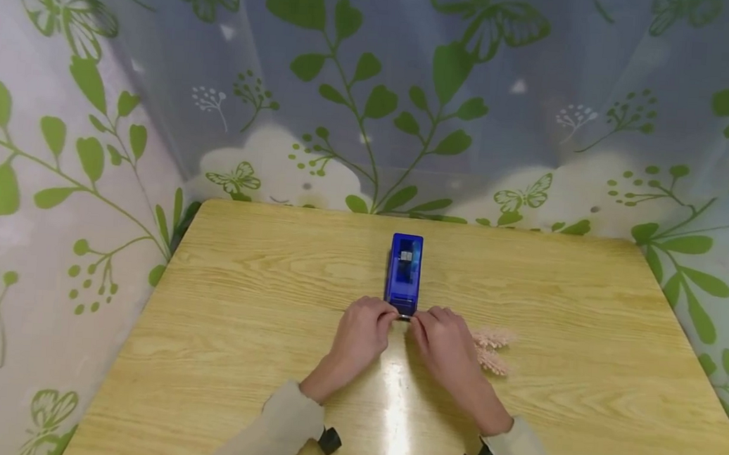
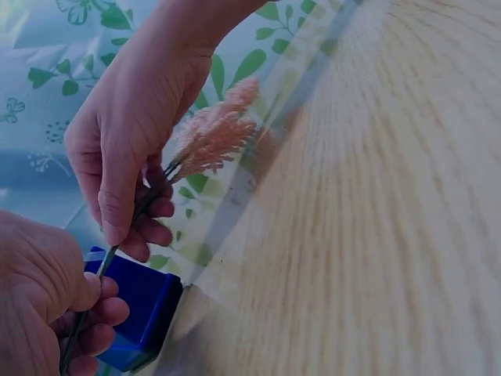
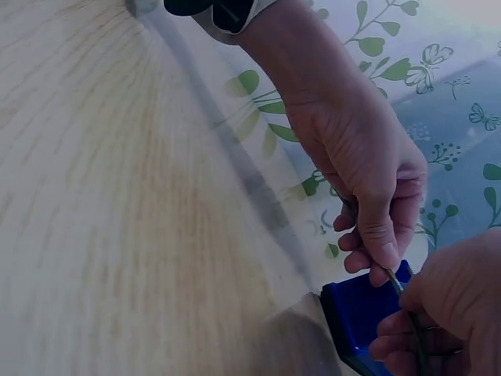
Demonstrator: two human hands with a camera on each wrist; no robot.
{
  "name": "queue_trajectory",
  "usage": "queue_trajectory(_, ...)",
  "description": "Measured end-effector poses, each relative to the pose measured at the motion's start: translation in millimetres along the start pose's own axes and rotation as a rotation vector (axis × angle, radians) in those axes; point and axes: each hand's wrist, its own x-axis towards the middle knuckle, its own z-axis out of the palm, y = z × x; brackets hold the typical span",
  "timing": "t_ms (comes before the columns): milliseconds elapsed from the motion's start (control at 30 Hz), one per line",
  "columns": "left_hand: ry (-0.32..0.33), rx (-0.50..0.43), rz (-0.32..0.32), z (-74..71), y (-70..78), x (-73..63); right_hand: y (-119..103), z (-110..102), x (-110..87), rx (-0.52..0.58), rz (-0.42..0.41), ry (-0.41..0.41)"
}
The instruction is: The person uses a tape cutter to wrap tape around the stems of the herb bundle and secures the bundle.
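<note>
A blue tape dispenser (image 1: 403, 290) stands on the table, with both hands close to its near end. My left hand (image 1: 360, 329) pinches the lower part of some thin dark green stems (image 2: 108, 261), seen in the left wrist view. Higher on the same stems, my right hand (image 1: 448, 342) holds them between thumb and fingers. Fluffy pink artificial flower heads (image 2: 215, 133) stick out past the right hand, away from the left. A small clear strip, like tape (image 2: 95, 256), shows by the stems between the hands; whether it is stuck to them I cannot tell.
The wooden table (image 1: 236, 331) runs back to a hanging cloth (image 1: 381, 80) printed with green leaves and butterflies. More printed cloth hangs at left and right. Small black devices (image 1: 329, 441) are strapped at both wrists.
</note>
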Motion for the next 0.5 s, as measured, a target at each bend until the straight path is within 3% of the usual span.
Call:
queue_trajectory(100, -0.001, -0.011, -0.011, -0.5, 0.1, 1.6, 2.8, -3.6, 3.1, 0.049, 0.030, -0.079)
queue_trajectory(233, 0.002, -0.027, -0.019, -2.0, -0.4, 3.1, 5.2, -11.9, 11.8, 0.084, 0.020, -0.124)
queue_trajectory(500, -0.043, 0.000, -0.014, -2.4, 1.4, 3.6, 7.9, -15.0, 16.2, -0.008, -0.066, -0.060)
